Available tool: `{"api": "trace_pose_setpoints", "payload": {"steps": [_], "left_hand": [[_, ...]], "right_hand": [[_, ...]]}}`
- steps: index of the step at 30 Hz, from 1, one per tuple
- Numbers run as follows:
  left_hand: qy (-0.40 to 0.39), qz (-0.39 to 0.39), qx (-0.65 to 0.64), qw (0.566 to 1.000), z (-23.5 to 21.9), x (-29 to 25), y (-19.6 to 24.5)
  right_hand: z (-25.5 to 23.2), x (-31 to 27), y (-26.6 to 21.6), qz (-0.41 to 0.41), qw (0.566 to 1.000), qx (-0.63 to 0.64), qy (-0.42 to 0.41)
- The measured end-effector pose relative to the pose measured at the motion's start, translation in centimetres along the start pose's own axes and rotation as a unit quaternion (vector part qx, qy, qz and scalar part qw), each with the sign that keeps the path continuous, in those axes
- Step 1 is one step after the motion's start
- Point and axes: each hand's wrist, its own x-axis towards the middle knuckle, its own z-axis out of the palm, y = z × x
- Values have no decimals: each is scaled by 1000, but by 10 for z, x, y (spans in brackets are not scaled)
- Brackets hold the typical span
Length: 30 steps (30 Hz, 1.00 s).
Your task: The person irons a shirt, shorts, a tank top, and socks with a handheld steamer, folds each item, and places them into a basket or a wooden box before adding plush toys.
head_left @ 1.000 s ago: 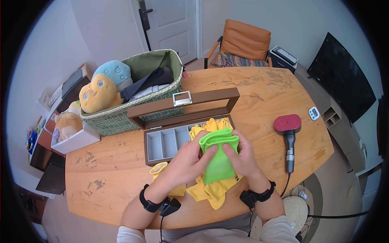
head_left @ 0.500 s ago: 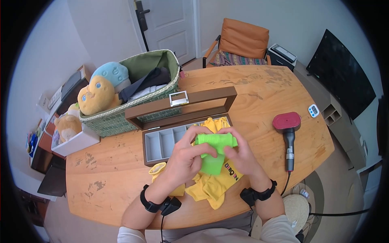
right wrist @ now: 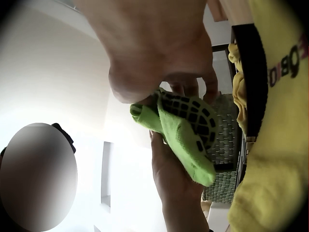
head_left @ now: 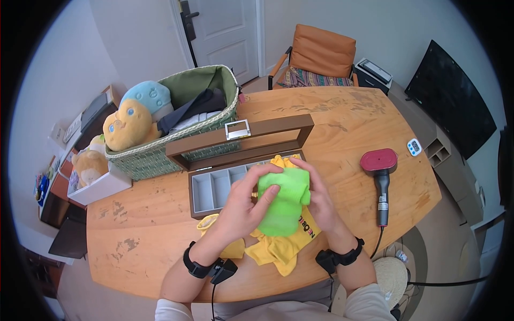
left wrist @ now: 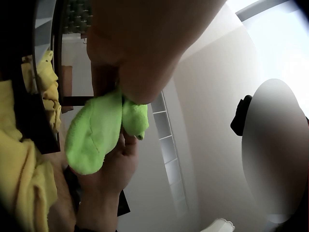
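A bright green sock (head_left: 284, 206), folded over on itself, is held up between both hands above the table. My left hand (head_left: 243, 206) pinches its left side, thumb in front and fingers behind. My right hand (head_left: 321, 206) holds the sock's right edge, its fingers partly hidden behind the fabric. Black grip patches show on the sock's sole (right wrist: 190, 116) in the right wrist view. Under the hands lie yellow socks (head_left: 281, 254), one with printed letters. Behind them stands a brown compartment box (head_left: 199, 216) with its windowed lid raised, rolled yellow socks (head_left: 286, 160) inside at the right.
A green woven basket (head_left: 155, 160) with plush toys and cloth stands at the back left, beside a white box (head_left: 104, 190). On the right lie a red-headed handheld steamer (head_left: 381, 184) with a cable and a small white timer (head_left: 414, 146).
The green sock's folded top has been turned over, and a smooth, rounded face now shows toward the head camera. Both hands have shifted their grasp on it; the yellow socks stay put.
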Motion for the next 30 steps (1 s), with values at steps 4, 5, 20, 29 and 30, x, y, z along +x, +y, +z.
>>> {"api": "trace_pose_setpoints", "payload": {"steps": [4,5,20,29,30], "left_hand": [[62,185,144,970,-6,3,-7],[47,180,158,970,-7,2,-5],[-81,-27,-13,996,-10,1,-1],[90,47,312,945,-48,3,13],[126,8,385,914,-51,2,15]], "right_hand": [[-6,-13,12,149,979,131,-47],[-7,-14,14,176,972,142,-65],[3,0,9,-53,998,2,22],[5,-2,9,21,999,24,35],[4,-2,9,21,999,25,36]]}}
